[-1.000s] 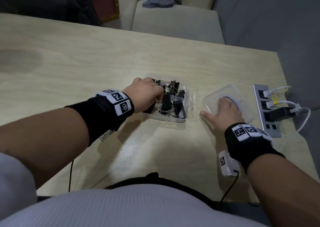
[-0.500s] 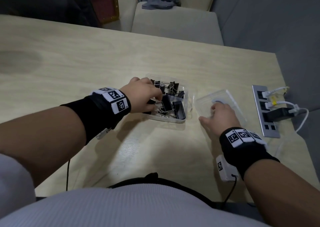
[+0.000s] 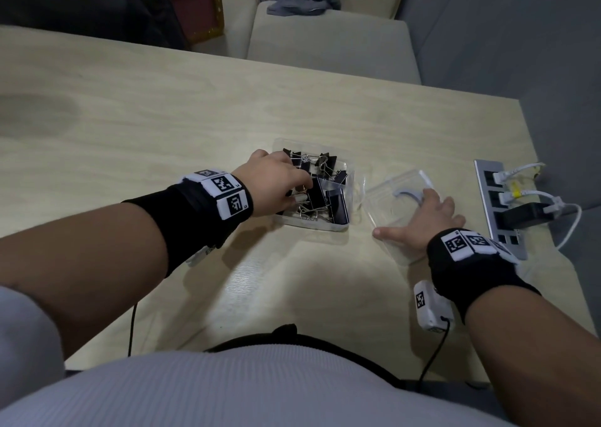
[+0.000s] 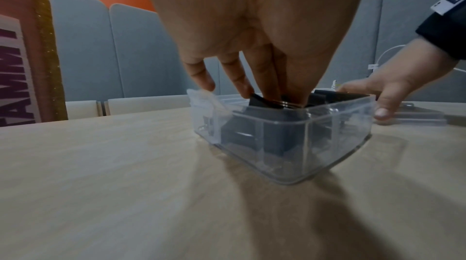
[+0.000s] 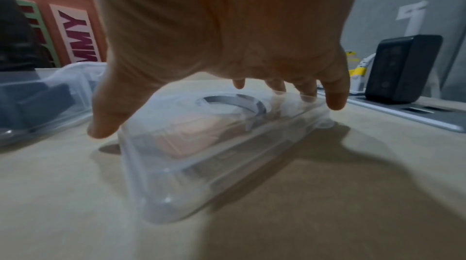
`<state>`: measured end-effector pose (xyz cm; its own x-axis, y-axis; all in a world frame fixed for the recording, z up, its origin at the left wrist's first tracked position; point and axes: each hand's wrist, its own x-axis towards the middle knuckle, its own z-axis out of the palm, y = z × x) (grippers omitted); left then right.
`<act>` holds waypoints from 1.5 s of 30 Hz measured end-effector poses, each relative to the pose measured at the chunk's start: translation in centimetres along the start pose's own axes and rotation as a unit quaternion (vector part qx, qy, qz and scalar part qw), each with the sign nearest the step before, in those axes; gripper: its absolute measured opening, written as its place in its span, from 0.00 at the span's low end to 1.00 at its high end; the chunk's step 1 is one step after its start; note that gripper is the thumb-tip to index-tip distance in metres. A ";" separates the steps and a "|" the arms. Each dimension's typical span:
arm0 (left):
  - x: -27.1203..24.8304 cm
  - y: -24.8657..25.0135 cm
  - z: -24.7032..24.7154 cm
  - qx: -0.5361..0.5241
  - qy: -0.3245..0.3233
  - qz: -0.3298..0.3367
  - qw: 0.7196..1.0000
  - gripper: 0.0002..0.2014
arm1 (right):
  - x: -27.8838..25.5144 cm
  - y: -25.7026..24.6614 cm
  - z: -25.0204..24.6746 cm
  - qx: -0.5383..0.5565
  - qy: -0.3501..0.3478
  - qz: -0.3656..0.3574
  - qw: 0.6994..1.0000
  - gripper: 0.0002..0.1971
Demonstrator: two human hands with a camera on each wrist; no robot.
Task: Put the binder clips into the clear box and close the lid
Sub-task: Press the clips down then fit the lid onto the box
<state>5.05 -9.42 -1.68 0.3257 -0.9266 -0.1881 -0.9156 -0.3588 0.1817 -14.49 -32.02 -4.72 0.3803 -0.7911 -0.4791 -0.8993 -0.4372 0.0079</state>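
Observation:
The clear box [image 3: 313,227] [image 4: 327,144] stands open on the wooden table, holding several black binder clips [image 3: 338,205]. My left hand [image 3: 300,187] [image 4: 272,95] reaches down into it, thumb and fingertips pinching one black clip [image 4: 262,102] near the box's left side. To the right lies the clear lid [image 3: 387,205] [image 5: 201,164], tilted, with one edge off the table. My right hand [image 3: 409,218] [image 5: 201,112] is spread over it, fingers curled over its far edge and the thumb [image 5: 100,129] at its near left corner.
A grey power strip [image 3: 487,179] with white cables and a black adapter [image 3: 527,215] [image 5: 401,69] lies just right of the lid, near the table's right edge. Pale chairs stand beyond the far edge. A wrist cable hangs by my right forearm.
My right hand has taken hold of the lid, dragged it nearer and to the left, and tipped it up. The left hand has stayed inside the box among the clips.

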 end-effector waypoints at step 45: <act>-0.6 -2.2 -3.1 -0.222 0.046 -0.178 0.958 0.15 | -6.9 -9.7 -3.2 -0.088 0.089 -0.376 0.918 0.52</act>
<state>7.63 -8.45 1.00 0.6368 -0.7351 -0.2324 -0.5591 -0.6479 0.5174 -7.65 -23.68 1.27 0.9227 -0.2887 -0.2556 -0.3258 -0.9382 -0.1164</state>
